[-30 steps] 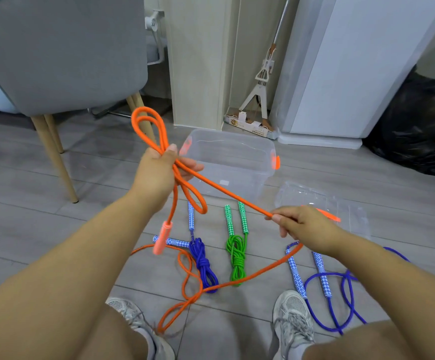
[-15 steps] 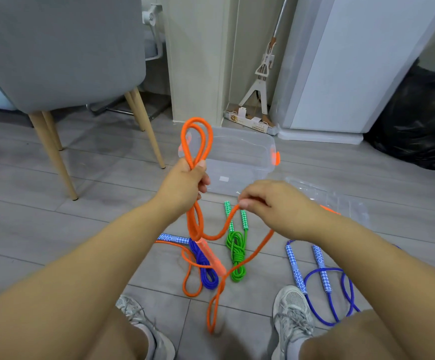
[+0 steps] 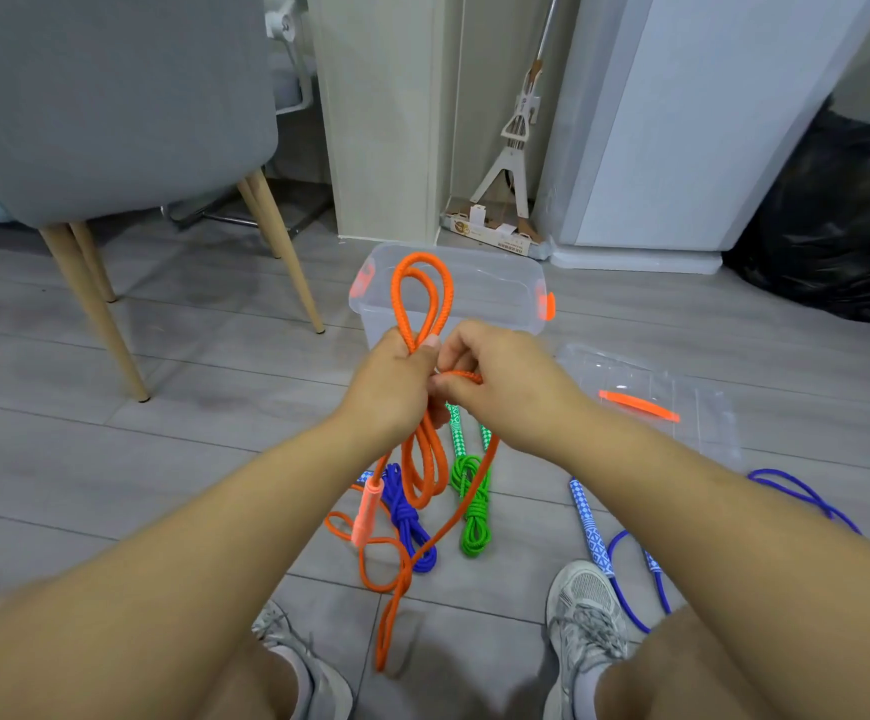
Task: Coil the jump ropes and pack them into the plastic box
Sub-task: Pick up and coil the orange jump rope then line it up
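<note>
Two hands: left hand (image 3: 396, 387) and right hand (image 3: 500, 392), apart a second ago, now meet at frame centre; each grip is clamped on the orange jump rope (image 3: 425, 298).
Meaning: another loop is probably joining the bundle; a long tail still trails on the floor (image 3: 163, 459), so coiling looks unfinished.
Plastic box (image 3: 505, 283): open, upper centre behind the hands, no rope seen inside.
Lid (image 3: 630, 371): on the floor, right of the box.
Coiled ropes: green bundle (image 3: 469, 506) and blue bundle (image 3: 407, 517) on the floor, unpacked.

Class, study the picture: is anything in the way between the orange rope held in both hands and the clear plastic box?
Nothing visible. The box stands open just beyond the orange rope; its lid lies aside on the floor.
</note>
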Demonstrator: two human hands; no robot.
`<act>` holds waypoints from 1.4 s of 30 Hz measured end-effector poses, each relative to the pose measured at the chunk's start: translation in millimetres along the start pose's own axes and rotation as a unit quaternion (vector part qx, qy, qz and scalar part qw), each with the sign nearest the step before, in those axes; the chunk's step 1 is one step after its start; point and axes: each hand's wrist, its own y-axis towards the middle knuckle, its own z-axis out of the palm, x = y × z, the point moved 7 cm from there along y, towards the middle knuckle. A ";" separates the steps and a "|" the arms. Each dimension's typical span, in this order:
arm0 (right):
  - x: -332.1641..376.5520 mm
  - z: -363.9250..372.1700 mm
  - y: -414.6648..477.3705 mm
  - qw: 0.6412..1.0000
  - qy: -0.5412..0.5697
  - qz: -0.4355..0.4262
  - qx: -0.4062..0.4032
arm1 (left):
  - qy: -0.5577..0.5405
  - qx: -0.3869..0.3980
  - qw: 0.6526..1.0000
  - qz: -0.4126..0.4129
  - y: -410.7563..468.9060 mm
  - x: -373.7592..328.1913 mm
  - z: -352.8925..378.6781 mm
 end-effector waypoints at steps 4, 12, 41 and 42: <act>-0.8 2.9 -0.4 1.000 0.019 0.004 -0.003 | -0.013 0.000 1.000 -0.025 -0.4 4.4 1.7; -27.9 -6.3 -11.8 0.993 0.082 0.050 0.063 | -0.079 0.002 0.993 -0.083 -2.1 0.0 -11.8; -31.9 -22.2 -0.3 0.962 0.190 0.112 -0.163 | -0.049 -0.030 0.997 0.044 -5.2 -21.7 -11.0; -32.9 -21.0 -1.4 0.955 0.214 0.122 -0.166 | -0.050 -0.037 0.997 0.049 -5.6 -23.1 -10.9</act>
